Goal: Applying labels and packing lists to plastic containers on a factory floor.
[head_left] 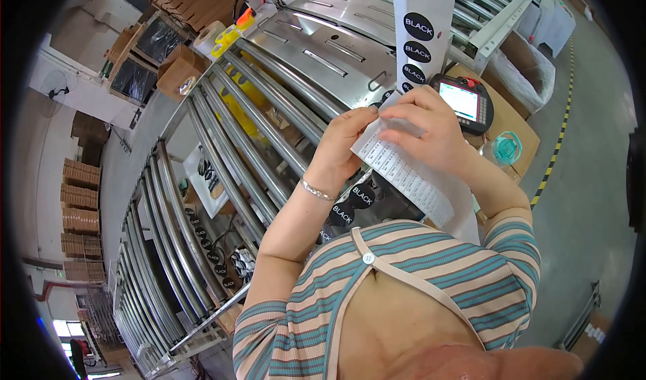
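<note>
My left hand (346, 141) and my right hand (427, 128) are raised together in front of me. Both pinch the top of a white strip of small printed labels (404, 178) that hangs down toward my chest. A second long white backing strip with round black stickers (420, 40) runs upward from my hands; more of these round black stickers (353, 205) show below my left wrist, which wears a thin silver bracelet. My fingers hide where the two strips meet.
A steel roller conveyor (222, 144) curves along my left. A handheld control pendant with a lit screen (464, 103) lies on brown cardboard to the right, next to a teal tape dispenser (506, 148). Cardboard boxes (178, 70) stand at the back left. Grey floor with yellow-black striped tape (555, 151) lies right.
</note>
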`<state>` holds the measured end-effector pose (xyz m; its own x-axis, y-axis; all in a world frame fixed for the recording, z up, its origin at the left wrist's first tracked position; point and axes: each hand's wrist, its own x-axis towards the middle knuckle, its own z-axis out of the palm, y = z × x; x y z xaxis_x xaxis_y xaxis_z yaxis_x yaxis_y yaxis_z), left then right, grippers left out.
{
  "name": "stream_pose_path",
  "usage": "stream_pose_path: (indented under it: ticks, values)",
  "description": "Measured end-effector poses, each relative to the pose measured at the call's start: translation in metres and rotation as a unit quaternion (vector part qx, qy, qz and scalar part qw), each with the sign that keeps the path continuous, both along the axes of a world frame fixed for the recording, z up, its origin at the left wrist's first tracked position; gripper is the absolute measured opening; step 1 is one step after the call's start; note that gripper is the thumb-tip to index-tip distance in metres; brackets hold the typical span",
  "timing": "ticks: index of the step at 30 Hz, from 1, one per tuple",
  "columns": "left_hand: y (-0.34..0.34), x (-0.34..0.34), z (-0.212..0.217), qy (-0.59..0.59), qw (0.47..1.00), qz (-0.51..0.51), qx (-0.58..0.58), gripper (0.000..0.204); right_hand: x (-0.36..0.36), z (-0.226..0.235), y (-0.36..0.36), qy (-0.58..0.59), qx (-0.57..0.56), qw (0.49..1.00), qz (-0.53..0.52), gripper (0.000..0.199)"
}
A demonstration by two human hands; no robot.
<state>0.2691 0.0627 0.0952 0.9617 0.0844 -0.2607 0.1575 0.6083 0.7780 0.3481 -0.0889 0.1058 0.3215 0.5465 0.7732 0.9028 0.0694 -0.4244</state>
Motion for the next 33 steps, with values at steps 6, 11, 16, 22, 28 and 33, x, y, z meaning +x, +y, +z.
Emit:
stream_pose_path:
  ticks: [6, 11, 16, 22, 28, 33]
  values:
    - [-0.010, -0.009, 0.005, -0.018, 1.000, 0.014, 0.017, 0.013, -0.013, -0.001, -0.009, -0.046, -0.007, 0.998, -0.051, 0.022]
    - [-0.015, -0.007, 0.002, -0.018, 0.997, 0.048, 0.054, 0.012, -0.016, -0.003, -0.008, -0.112, 0.006, 0.990, -0.085, 0.020]
    - [-0.014, -0.004, -0.002, -0.029, 0.993, 0.084, 0.076, 0.011, -0.015, -0.004, -0.002, -0.053, 0.010, 0.994, -0.092, 0.016]
    - [-0.009, 0.003, -0.011, -0.031, 0.990, 0.096, 0.095, 0.011, -0.008, -0.005, 0.001, -0.065, -0.016, 0.995, -0.074, 0.014]
    - [0.005, 0.013, -0.022, 0.019, 0.990, 0.120, 0.070, 0.013, 0.015, 0.016, 0.000, 0.061, -0.028, 0.994, 0.085, 0.015]
    - [0.006, 0.015, -0.030, 0.059, 0.993, 0.092, 0.037, 0.015, 0.123, 0.022, 0.027, 0.287, 0.100, 0.952, -0.030, 0.014]
